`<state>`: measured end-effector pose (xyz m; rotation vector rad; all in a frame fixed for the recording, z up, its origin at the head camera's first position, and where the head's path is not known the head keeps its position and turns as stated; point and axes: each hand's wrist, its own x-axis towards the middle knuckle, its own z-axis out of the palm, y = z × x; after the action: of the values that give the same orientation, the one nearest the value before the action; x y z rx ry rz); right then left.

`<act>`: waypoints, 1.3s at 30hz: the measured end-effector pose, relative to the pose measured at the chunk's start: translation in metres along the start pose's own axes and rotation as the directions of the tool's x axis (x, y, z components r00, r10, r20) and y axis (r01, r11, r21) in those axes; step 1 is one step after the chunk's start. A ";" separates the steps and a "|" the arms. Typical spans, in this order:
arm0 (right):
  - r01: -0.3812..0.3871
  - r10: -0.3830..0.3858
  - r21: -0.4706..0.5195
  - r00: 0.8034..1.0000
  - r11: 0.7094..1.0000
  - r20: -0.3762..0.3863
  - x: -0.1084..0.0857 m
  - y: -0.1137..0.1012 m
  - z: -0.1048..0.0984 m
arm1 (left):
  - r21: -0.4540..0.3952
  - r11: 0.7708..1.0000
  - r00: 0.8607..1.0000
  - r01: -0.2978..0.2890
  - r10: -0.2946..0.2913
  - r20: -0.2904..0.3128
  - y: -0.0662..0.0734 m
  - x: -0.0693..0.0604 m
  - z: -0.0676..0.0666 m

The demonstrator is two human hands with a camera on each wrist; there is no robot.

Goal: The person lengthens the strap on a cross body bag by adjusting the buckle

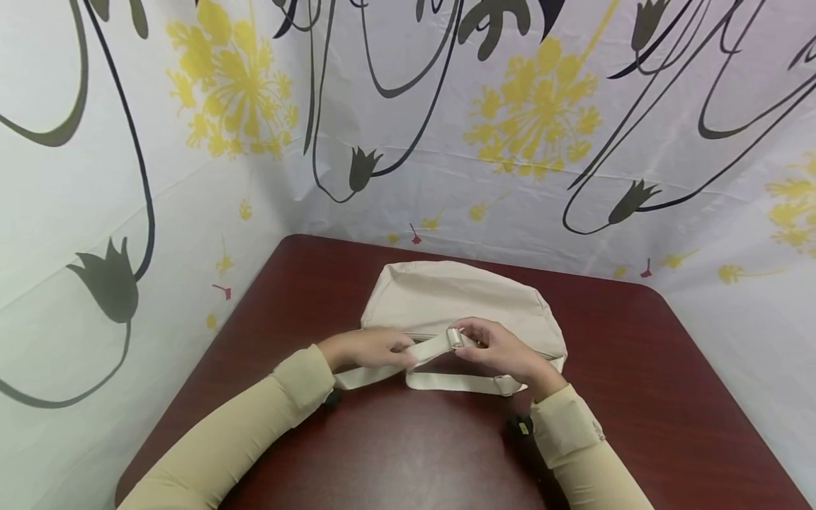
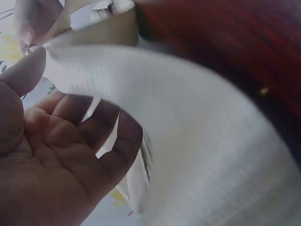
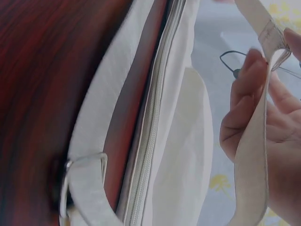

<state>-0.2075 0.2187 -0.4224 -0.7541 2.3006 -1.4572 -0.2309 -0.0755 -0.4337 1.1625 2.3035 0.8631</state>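
A cream fabric bag (image 1: 459, 294) lies on the table, its zipper (image 3: 153, 117) visible in the right wrist view. My left hand (image 1: 376, 347) holds the bag's cream strap (image 1: 433, 348) between thumb and fingers in front of the bag. Further right along that strap, my right hand (image 1: 506, 352) pinches it beside a metal slider buckle (image 1: 455, 338). The strap's lower run lies slack nearer to me, with a second metal buckle (image 1: 507, 385) on it below the right hand. Blur hides some of the strap in the left wrist view.
The dark red table (image 1: 408, 453) has rounded far corners. White patterned fabric walls (image 1: 408, 127) stand behind it and at both sides. Small dark objects sit by the wrists, one with a yellow mark (image 1: 524, 428) under the right wrist.
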 end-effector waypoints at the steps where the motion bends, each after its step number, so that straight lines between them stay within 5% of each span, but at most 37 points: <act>1: -0.001 0.001 0.012 1.000 1.000 0.014 0.000 0.000 0.000 | 0.004 1.000 1.000 0.001 -0.001 -0.001 -0.001 0.000 0.001; 10: -0.045 0.057 -0.103 0.991 0.994 0.122 -0.007 0.000 -0.003 | -0.029 0.999 1.000 0.025 -0.025 0.002 -0.008 -0.010 0.002; 18: -0.043 0.093 -0.260 0.978 0.965 0.185 -0.018 0.003 -0.009 | 0.032 0.998 0.998 0.063 -0.063 0.016 -0.012 -0.017 0.004; 23: -0.062 0.128 -0.268 0.964 0.961 0.234 -0.029 0.011 -0.019 | 0.085 0.995 0.998 0.056 -0.059 0.030 -0.016 -0.021 0.005; 30: -0.081 0.133 -0.181 0.945 0.980 0.300 -0.043 0.021 -0.034 | 0.042 0.999 0.999 0.033 -0.034 0.028 -0.016 -0.026 0.005; 39: -0.062 0.109 -0.203 0.967 0.977 0.228 -0.050 0.025 -0.039 | 0.072 0.997 1.000 0.012 -0.011 -0.007 -0.020 -0.027 0.006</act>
<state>-0.1939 0.2849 -0.4291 -0.8220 2.2778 -1.0517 -0.2234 -0.1047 -0.4494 1.1767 2.3622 0.7868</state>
